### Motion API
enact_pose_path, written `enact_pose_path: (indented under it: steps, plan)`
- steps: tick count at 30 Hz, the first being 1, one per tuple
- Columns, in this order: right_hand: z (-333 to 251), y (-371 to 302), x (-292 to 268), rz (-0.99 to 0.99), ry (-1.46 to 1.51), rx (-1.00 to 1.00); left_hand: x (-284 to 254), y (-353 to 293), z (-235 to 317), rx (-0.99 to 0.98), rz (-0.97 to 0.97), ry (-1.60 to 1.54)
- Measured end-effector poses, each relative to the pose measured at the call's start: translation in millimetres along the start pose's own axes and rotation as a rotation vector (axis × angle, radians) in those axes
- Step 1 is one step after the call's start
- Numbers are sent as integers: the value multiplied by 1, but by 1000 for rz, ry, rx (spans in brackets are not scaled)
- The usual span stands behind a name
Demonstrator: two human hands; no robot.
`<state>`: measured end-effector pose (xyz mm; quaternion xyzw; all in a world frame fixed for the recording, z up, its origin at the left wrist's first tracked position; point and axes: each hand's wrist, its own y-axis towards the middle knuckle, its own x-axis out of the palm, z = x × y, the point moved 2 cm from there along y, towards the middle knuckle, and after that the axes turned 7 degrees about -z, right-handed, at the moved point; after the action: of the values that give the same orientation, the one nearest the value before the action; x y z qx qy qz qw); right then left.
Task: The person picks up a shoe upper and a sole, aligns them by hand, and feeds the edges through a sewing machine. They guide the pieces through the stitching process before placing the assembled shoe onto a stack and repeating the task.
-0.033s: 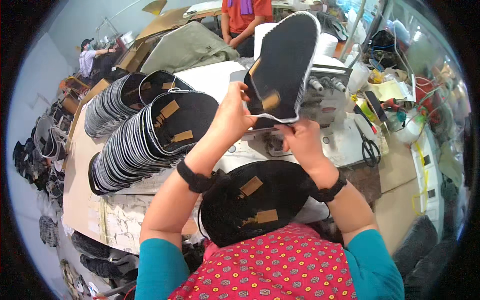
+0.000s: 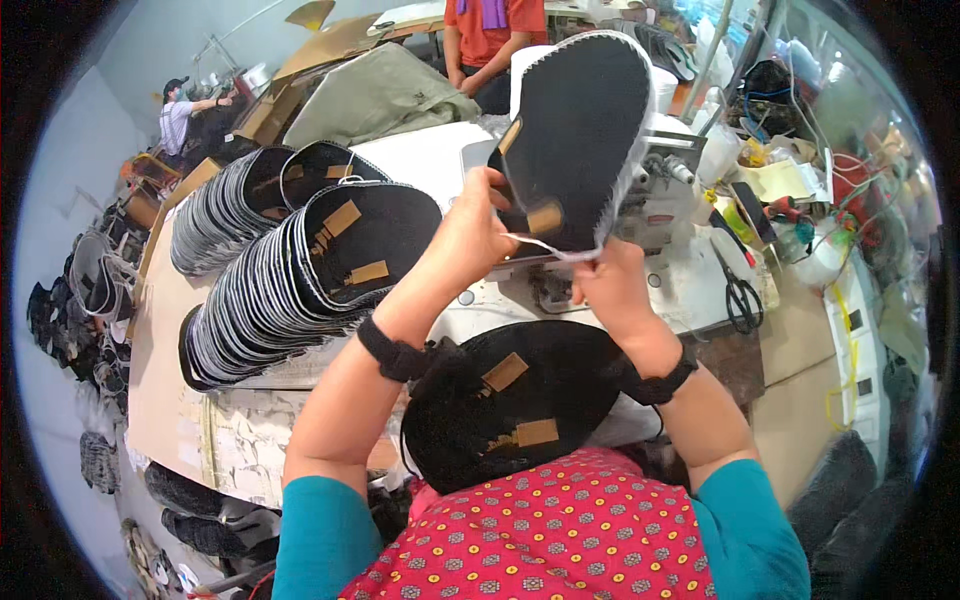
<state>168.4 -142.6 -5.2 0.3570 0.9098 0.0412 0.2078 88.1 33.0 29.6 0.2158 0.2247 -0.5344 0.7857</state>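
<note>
White-edged, black, sole-shaped fabric piece (image 2: 580,130), just one, stands raised and nearly upright above and beyond the landmark, the broad oval black fabric piece (image 2: 570,385) nearest the person's body. Both hands grip its lower end. The left hand (image 2: 468,228) has its fingers curled closed on the near left side, the thumb at the pale lower rim; the right hand (image 2: 612,283) pinches the bottom rim at its right, thumb and fingers together, the other fingers bent under. Two rectangular tan tags (image 2: 545,217) show on the raised piece, and two more (image 2: 536,432) on the landmark. Left of the landmark lie two long rows of nested black pieces with white edges: a nearer row (image 2: 260,310) and a farther row (image 2: 225,215), the single layers too tight to count surely. One pair of black-handled scissors (image 2: 742,305) lies right of the landmark. Both forearms come up from either side of the landmark, elbows spread, and slant inward, so that the hands meet beyond it, close together but apart. Each wrist wears one black band, the left (image 2: 392,352) and the right (image 2: 662,385) flanking the landmark.
</note>
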Motion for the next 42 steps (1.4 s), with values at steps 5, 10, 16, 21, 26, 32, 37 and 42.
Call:
enact_pose_path:
  steps: [5, 10, 16, 21, 26, 32, 37, 42]
  plan:
    - [11, -29, -20, -93, 107, -130, 17, 6, -13, 128, -223, -417]
    - [10, -38, -16, -64, -131, -473, -5, -1, -77, 69, -56, -1047]
    - [23, -38, -3, -59, -147, -389, -4, 11, -81, 75, 169, -1013]
    - [26, -13, 10, 58, -248, -528, -25, 23, -85, 69, 342, -873]
    - [27, -5, 11, 90, -338, -455, -44, -9, -88, -298, 297, -670]
    - [25, -8, 0, 104, -336, -424, -22, -78, -33, -492, -493, -748]
    - [23, -22, -6, 144, -363, -309, 19, -67, -7, -83, -420, -613]
    - [24, -54, -16, 143, -102, -43, -7, -21, -58, -72, 381, -591]
